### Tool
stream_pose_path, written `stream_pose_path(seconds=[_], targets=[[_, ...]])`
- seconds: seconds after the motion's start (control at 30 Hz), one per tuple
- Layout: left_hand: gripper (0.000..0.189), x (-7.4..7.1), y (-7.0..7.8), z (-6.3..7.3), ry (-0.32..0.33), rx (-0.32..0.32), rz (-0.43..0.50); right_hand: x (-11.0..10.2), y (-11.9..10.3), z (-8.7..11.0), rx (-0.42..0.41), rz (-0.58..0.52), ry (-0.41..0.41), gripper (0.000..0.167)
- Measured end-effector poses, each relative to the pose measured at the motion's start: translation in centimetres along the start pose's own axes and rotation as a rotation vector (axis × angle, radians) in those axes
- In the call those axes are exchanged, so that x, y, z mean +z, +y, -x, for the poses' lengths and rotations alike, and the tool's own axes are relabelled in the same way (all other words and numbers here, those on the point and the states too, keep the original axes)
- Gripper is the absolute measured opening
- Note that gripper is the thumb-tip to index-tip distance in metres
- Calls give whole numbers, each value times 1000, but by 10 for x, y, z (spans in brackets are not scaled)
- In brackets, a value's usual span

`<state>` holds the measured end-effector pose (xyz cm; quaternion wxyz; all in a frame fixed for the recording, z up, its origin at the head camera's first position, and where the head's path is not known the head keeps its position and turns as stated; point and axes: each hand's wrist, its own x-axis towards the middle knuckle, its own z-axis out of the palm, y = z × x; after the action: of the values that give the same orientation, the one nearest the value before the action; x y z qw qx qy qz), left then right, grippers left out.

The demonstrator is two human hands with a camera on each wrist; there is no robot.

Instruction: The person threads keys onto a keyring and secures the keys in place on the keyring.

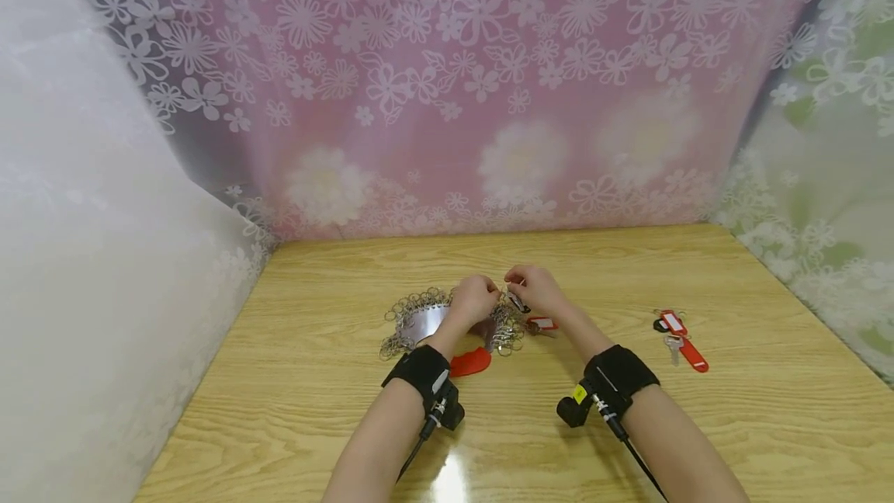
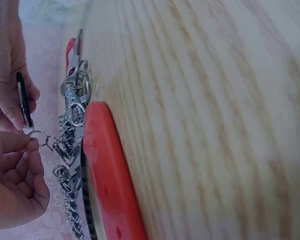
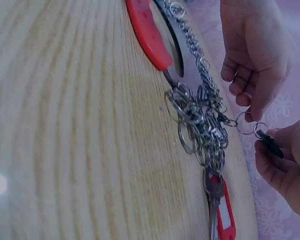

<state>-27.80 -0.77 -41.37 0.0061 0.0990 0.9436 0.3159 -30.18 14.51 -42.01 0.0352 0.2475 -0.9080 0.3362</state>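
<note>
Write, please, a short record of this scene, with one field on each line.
Left hand: pinches a metal ring
Right hand: holds a small black object with a smaller ring
Ring contact: the two meet; whether they are linked, I cannot tell
Below the hands: a metal plate with many other rings along its edge
Plate's near side: a red handle
Beside the rings: a key and a red tag
Farther right: two more tags with keys
Surface: wood-grain table
</note>
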Motion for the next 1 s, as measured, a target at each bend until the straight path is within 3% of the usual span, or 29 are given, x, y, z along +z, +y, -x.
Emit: stream_pose_path(seconds=[0.27,0.57,0.63,0.77,0.87,0.93,1.0], targets=[[25,10,2,-6,0,20,-121,-1,8,-2,-38,77,-22,8],[22,17,-4,-12,-13,33,-157,9,19,1,-73,203,-10,7],[23,15,-5,-12,-6,41,-124,12,24,2,-80,253,7,6],[18,6,-16,-12,113,66,-105,10,33,7,-89,298,56,6],[18,-4,-29,-12,231,65,-171,4,44,11,-131,276,89,8],[19,-10,-37,-12,265,46,-224,-5,46,18,-137,262,84,9],[19,-15,-44,-12,239,7,-247,-14,46,24,-124,253,81,10]])
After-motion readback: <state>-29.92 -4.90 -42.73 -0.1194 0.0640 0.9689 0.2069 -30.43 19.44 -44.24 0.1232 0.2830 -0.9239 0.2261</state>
